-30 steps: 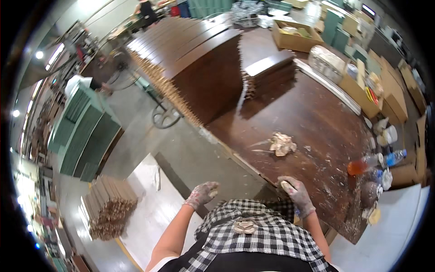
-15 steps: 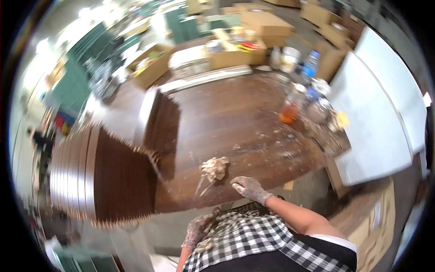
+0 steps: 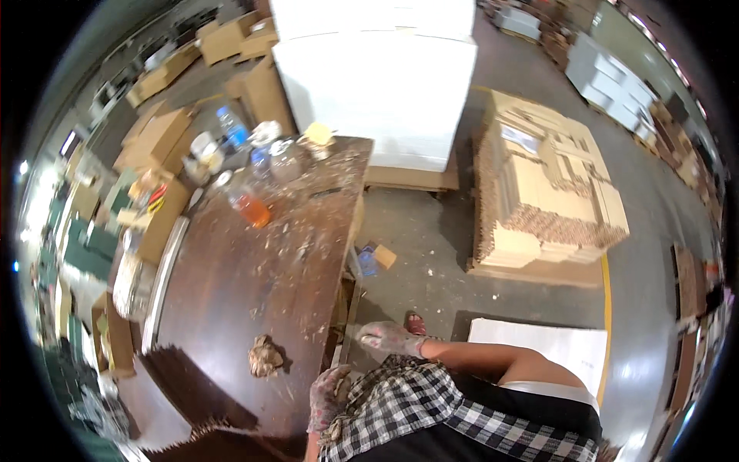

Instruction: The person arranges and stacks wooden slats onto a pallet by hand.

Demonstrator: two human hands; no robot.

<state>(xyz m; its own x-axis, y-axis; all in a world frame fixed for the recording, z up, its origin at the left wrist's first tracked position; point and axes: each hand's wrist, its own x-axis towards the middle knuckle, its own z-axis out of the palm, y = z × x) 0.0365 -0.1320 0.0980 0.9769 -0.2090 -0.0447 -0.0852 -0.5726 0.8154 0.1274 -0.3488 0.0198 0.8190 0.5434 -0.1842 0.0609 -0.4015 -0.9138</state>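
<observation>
Black-&-white checked apron (image 3: 408, 408) nearest, on the person's front. L hand (image 3: 328, 399), in a patterned glove, is at the apron's L side, near the worktable edge; fingers curl in, can't tell if they grip anything. R hand (image 3: 391, 339), also gloved, is out over the floor ahead of the apron, fingers together; can't tell if it's holding sth. Sandal (image 3: 416, 323) shows just past R hand. Crumpled tan wad (image 3: 265, 356), cloth or paper unclear, lies on the brown worktable (image 3: 223, 285), L of L hand & apart from it; brown panels (image 3: 231, 445) at the table's near end. White board (image 3: 543, 350) on floor to R. Farther along table: bottle w/ orange liquid (image 3: 251, 209), then blue-labelled bottle (image 3: 232, 128) & yellow sponge-like pc (image 3: 318, 134). Beyond: cardboard stack (image 3: 539, 173) on R, tall white stack (image 3: 373, 100) ahead, grey-white cartons (image 3: 608, 81) far R.
</observation>
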